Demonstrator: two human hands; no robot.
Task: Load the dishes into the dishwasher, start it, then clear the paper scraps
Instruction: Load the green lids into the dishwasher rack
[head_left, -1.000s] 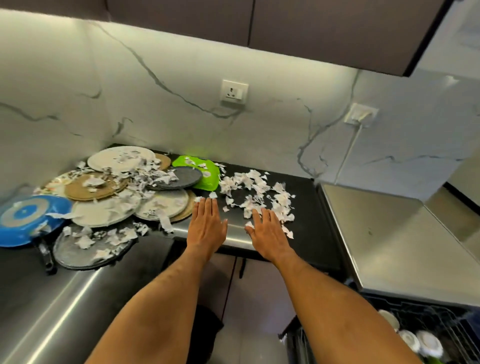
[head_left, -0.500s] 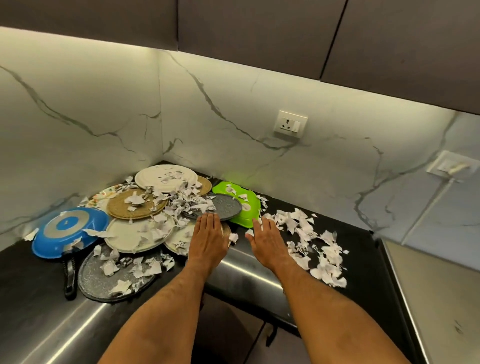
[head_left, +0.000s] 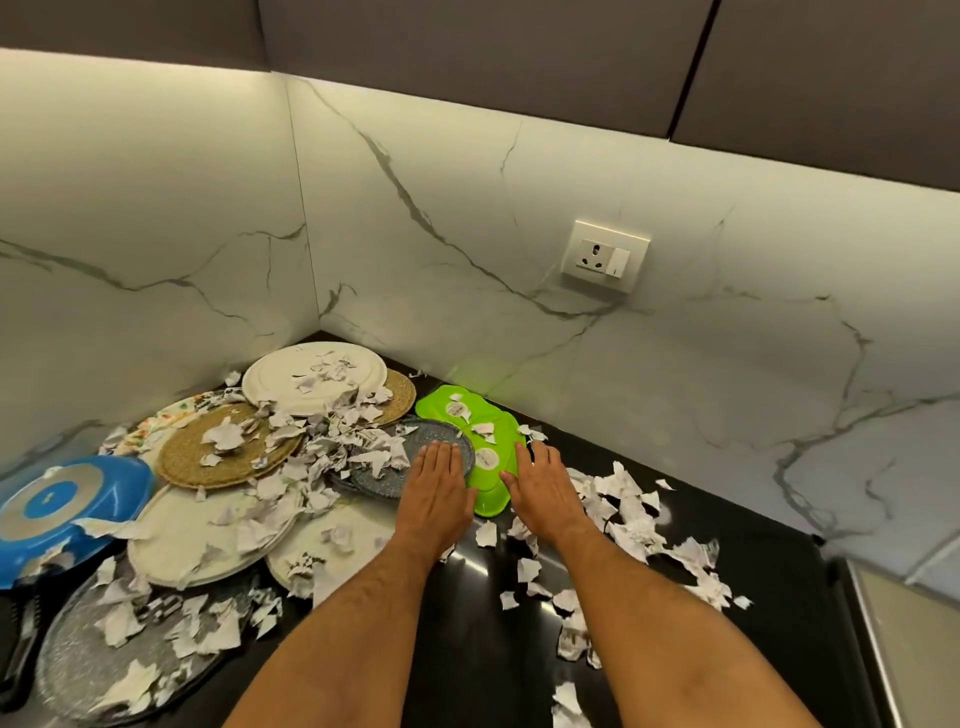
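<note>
Hands lay flat, fingers straight: left hand (head_left: 435, 486) on the speckled grey round plate (head_left: 415, 462), right hand (head_left: 543, 486) at the bright green plastic plate (head_left: 480, 431). Torn white paper scraps (head_left: 631, 512) littered the black surface (head_left: 467, 649).

On the glossy black desk (head_left: 519, 670) lie white paper scraps (head_left: 628, 519) with grey print, a lime-green plate (head_left: 483, 415), speckled grey plates (head_left: 441, 441), woven tan mats (head_left: 228, 452), cream plates (head_left: 311, 379), a floral plate (head_left: 182, 410) and a blue pan (head_left: 67, 509) with a silver base, under white marble walls (head_left: 467, 234) veined grey.
</note>
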